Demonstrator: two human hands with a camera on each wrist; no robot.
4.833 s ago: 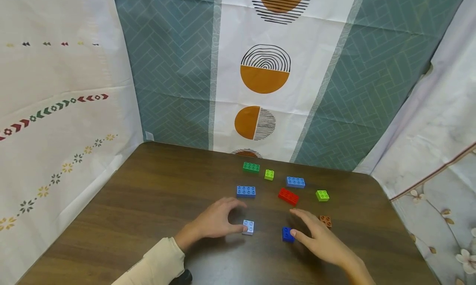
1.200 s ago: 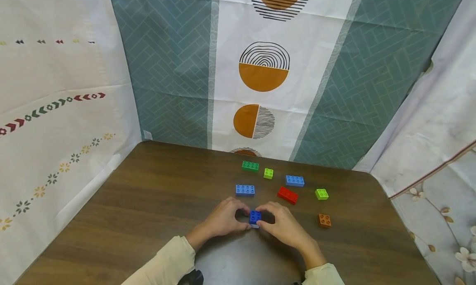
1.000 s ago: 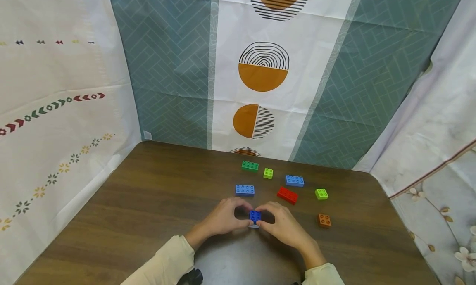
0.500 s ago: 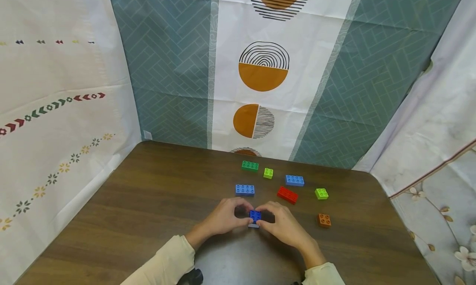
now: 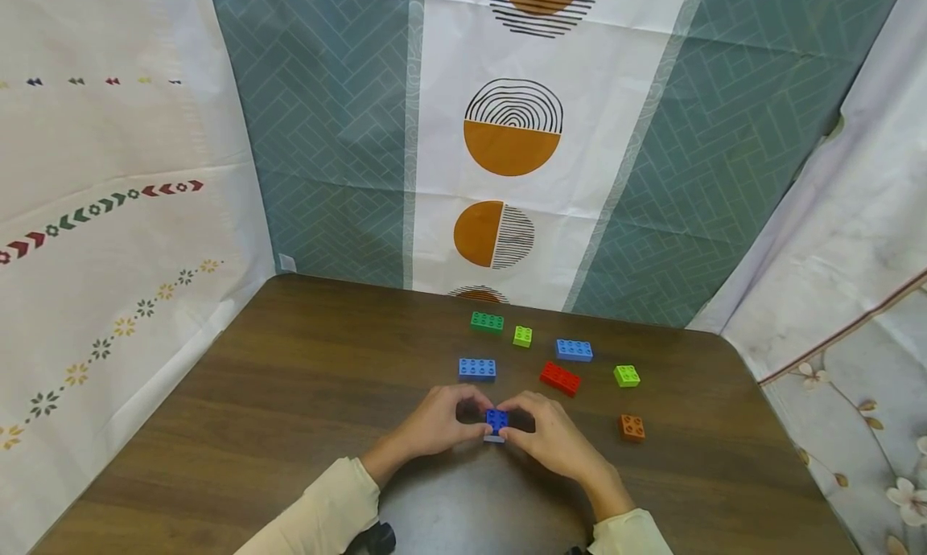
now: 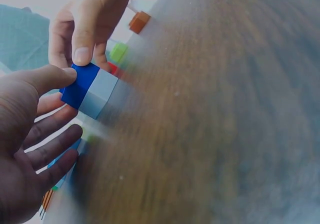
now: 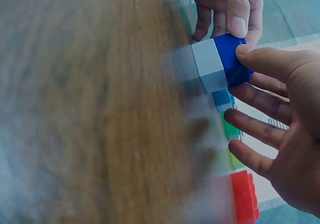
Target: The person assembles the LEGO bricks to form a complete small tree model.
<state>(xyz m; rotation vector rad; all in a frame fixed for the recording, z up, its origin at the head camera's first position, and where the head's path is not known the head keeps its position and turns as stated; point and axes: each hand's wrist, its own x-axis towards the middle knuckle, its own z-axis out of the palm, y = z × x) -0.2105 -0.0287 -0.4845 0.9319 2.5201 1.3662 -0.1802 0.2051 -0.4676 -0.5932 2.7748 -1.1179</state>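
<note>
In the head view, a dark blue toy brick (image 5: pixel 496 420) sits on top of a pale, whitish brick (image 5: pixel 494 439) on the table. From the left side my left hand (image 5: pixel 438 423) pinches the blue brick between thumb and finger. My right hand (image 5: pixel 549 436) pinches it from the opposite side. Both wrist views show the two bricks flush, with thumbs on the near face of the blue brick (image 7: pixel 232 59). The pale brick (image 6: pixel 99 95) rests on the tabletop below. The other fingers of each hand are spread out, apart from the bricks.
Behind the hands lie a light blue brick (image 5: pixel 476 370), a red brick (image 5: pixel 560 379), another light blue brick (image 5: pixel 574 351), a green brick (image 5: pixel 487 322) and two lime bricks, one small (image 5: pixel 522 336). A brown brick (image 5: pixel 632 428) lies at right. Cloth hangs around the dark wooden table (image 5: pixel 290 394).
Several seconds ago the hands hovered over the separate pale and blue bricks. The blue brick has since moved left onto the pale one, gripped by both hands. During the last second almost nothing moved.
</note>
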